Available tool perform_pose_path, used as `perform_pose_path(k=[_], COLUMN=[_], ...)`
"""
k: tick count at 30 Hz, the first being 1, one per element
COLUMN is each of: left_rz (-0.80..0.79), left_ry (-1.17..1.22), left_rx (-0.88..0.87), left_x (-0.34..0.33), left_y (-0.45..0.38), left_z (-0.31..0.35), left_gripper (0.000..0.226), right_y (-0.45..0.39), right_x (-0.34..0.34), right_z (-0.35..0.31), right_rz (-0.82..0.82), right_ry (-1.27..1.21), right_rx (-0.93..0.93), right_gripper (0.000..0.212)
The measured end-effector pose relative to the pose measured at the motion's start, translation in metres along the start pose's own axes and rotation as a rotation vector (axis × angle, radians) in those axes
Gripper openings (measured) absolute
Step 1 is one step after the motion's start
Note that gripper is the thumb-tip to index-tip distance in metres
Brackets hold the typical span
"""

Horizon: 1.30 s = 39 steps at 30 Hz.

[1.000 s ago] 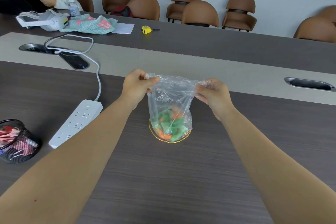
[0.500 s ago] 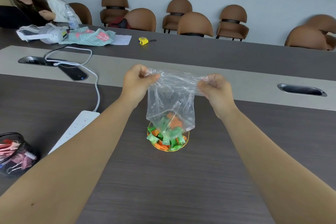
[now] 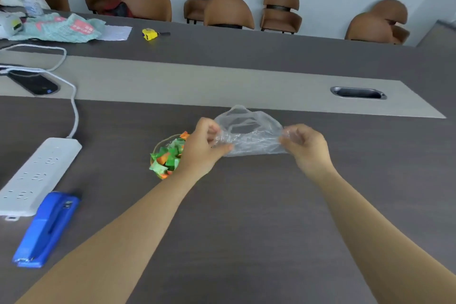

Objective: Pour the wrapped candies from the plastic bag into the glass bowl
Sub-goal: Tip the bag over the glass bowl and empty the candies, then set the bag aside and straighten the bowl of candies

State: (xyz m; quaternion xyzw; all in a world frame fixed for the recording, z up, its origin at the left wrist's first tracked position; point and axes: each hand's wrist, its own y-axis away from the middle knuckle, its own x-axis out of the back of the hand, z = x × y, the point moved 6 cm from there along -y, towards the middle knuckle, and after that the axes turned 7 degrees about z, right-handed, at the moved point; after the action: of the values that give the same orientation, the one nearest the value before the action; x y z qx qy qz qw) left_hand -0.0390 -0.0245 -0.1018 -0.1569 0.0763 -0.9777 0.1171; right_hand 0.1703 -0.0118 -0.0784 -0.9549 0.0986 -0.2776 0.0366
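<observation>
The clear plastic bag (image 3: 249,132) looks empty and lies low over the dark table, stretched between my hands. My left hand (image 3: 202,148) pinches its left edge and my right hand (image 3: 304,147) pinches its right edge. Green and orange wrapped candies (image 3: 167,158) fill the small glass bowl (image 3: 158,145), which stands just left of my left hand. My left wrist hides the bowl's right side.
A white power strip (image 3: 37,175) and a blue stapler (image 3: 47,228) lie at the left. A phone (image 3: 34,82) with a white cable, a yellow tape measure (image 3: 149,33) and a green cloth (image 3: 61,28) lie farther back. A cable slot (image 3: 357,93) is at the right. Brown chairs line the wall.
The candies have dropped out of the bag into the bowl. Both hands carried the emptied bag to the right of the bowl and down toward the table. The view turned right and a stapler came into view.
</observation>
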Motion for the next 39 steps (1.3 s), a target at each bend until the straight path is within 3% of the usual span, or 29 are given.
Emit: perform_pose_path(k=[9, 13, 17, 21, 29, 33, 39], left_rz=[-0.577, -0.674, -0.661, -0.521, -0.243, -0.281, -0.391], left_ry=[-0.665, -0.928, -0.841, -0.799, -0.944, -1.04, -1.018], left_rx=[-0.004, -0.083, -0.092, -0.096, 0.084, 0.185, 0.213], left_x=[-0.113, -0.136, -0.139, -0.101, 0.037, 0.08, 0.09], left_y=[0.07, 0.075, 0.073, 0.063, 0.025, 0.009, -0.014], left_z=[-0.098, -0.108, -0.097, -0.078, -0.097, -0.132, -0.169], left_gripper=[0.069, 0.078, 0.082, 0.077, 0.082, 0.093, 0.103], right_y=[0.042, 0.045, 0.041, 0.031, 0.026, 0.027, 0.026], right_x=[-0.003, -0.001, 0.011, 0.008, -0.096, -0.156, -0.207], right_z=[0.147, 0.175, 0.173, 0.14, 0.062, 0.039, 0.037], right_rz=[-0.292, -0.372, -0.39, -0.306, -0.453, -0.5, -0.547], right_ry=[0.579, 0.763, 0.865, 0.812, 0.722, 0.689, 0.713], right_rx=[-0.195, -0.193, -0.157, -0.029, 0.173, 0.206, 0.148], right_gripper=[0.032, 0.043, 0.058, 0.063, 0.062, 0.07, 0.086])
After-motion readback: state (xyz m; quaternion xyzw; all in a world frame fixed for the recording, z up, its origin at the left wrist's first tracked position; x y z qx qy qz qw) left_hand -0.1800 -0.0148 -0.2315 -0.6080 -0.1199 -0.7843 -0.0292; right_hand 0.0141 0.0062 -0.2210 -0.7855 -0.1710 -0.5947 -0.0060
